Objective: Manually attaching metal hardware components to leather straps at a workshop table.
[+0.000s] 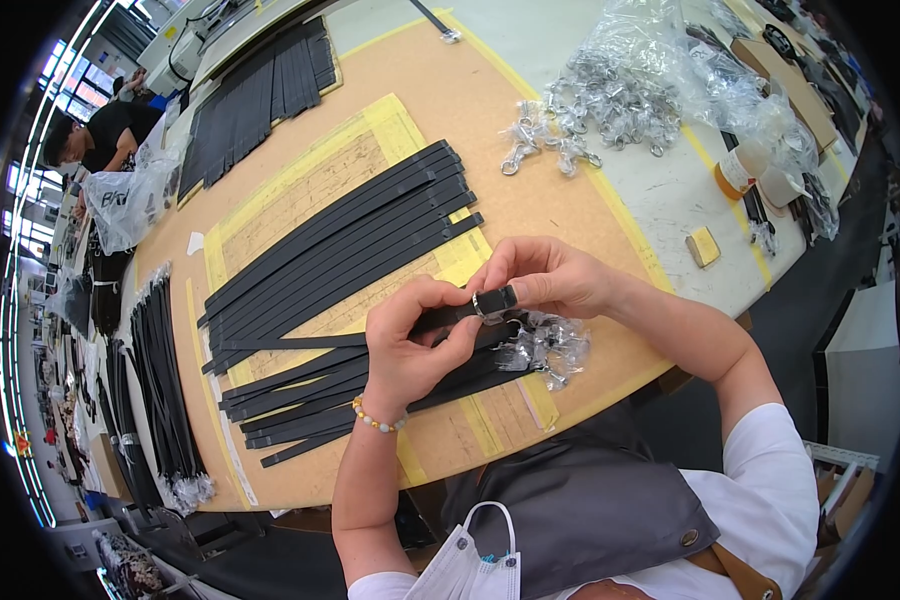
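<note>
Between my two hands is a flat black strap (pixel 320 342) with a metal ring fitting (pixel 487 304) near its end. My left hand (pixel 400 345) pinches the strap just behind the fitting, fingers closed. The strap's short folded tip is pinched by my right hand (pixel 555 280), thumb against its side. The strap's long part trails left over the table. Beneath my hands lies a row of black straps with plastic-wrapped metal fittings (pixel 548 348) at their right ends. Just beyond lies a row of plain black straps (pixel 355 240).
A heap of plastic-wrapped metal clasps (pixel 620 100) sits at the far right, near an amber bottle (pixel 740 170) and a yellow block (pixel 703 247). More black straps (pixel 260 95) lie at the back; a hanging bundle (pixel 165 380) is at left. A co-worker (pixel 120 130) bends over farther left.
</note>
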Demonstrator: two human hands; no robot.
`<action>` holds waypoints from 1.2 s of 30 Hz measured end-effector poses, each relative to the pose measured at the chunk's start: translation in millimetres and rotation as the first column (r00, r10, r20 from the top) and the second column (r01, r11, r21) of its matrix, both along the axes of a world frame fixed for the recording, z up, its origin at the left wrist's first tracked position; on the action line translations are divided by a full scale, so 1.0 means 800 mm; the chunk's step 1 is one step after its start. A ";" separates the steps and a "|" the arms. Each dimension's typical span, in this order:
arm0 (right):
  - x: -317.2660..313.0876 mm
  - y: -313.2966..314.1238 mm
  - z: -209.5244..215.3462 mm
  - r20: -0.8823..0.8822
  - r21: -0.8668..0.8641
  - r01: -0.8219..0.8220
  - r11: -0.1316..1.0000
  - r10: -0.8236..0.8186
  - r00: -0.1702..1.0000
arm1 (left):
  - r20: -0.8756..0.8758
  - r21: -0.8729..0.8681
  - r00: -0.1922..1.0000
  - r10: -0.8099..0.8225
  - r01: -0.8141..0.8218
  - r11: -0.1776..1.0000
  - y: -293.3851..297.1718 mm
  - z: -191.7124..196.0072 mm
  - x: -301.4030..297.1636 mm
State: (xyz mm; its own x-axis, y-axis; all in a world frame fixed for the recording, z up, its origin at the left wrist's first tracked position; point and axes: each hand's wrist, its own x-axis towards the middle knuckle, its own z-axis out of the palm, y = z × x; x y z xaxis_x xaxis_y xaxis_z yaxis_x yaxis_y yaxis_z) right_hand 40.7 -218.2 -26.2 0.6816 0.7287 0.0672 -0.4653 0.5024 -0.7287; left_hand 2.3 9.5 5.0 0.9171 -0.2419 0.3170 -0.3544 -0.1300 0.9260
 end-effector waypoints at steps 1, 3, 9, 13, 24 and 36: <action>0.000 0.000 -0.001 -0.010 -0.001 -0.019 1.000 0.019 1.000 | 0.024 0.027 1.000 -0.003 0.002 1.000 0.000 0.002 -0.001; 0.002 0.000 -0.005 0.004 -0.001 -0.028 1.000 0.028 1.000 | 0.048 0.054 0.999 -0.005 0.003 0.999 -0.001 0.004 -0.003; -0.001 -0.003 0.007 0.039 -0.112 -0.046 0.993 0.050 0.998 | 0.168 0.183 0.986 -0.021 -0.010 0.983 -0.005 0.016 -0.007; -0.007 -0.004 0.031 -0.001 -0.373 -0.106 0.922 0.114 0.993 | 0.213 0.228 0.976 -0.037 -0.013 0.974 -0.013 0.019 -0.010; -0.019 -0.001 0.023 0.301 -0.550 0.220 0.805 -0.055 0.952 | 0.146 0.367 0.988 0.047 -0.098 0.925 -0.024 0.014 -0.013; -0.011 -0.004 0.025 0.135 -0.481 0.065 0.874 0.001 0.991 | -0.097 0.321 0.995 -0.001 0.033 0.947 -0.014 0.008 -0.008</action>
